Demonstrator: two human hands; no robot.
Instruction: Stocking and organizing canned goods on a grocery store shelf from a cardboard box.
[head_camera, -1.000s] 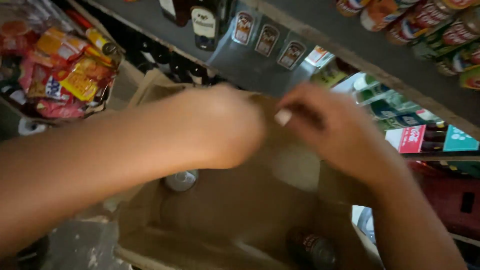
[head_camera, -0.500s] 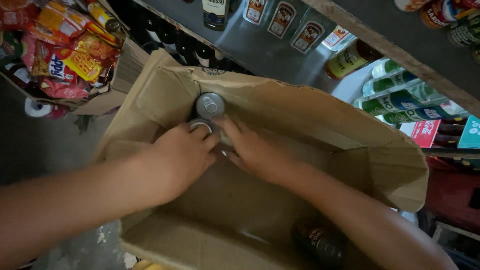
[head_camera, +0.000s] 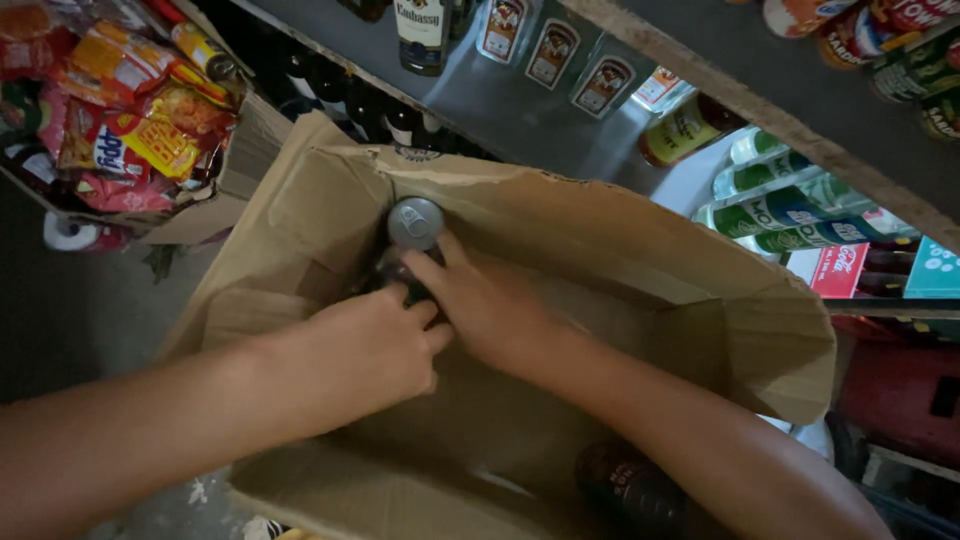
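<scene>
Since half a second earlier, both hands had slid a little farther into the box corner; the view had hardly shifted. Right hand (head_camera: 490, 305) lay fingers forward, fingertips against the dark bottle just below its grey cap (head_camera: 415, 223); I could not tell whether the fingers closed round it. Left hand (head_camera: 365, 350) sat just beside, knuckles up, fingers curled down onto a second bottle, grip hidden. Capped bottle stood upright, long axis toward the camera, in the far-left corner of the cardboard box (head_camera: 620, 235), straight ahead of both hands, right one nearer. Another bottle (head_camera: 625, 490) lay near the box's near side.
</scene>
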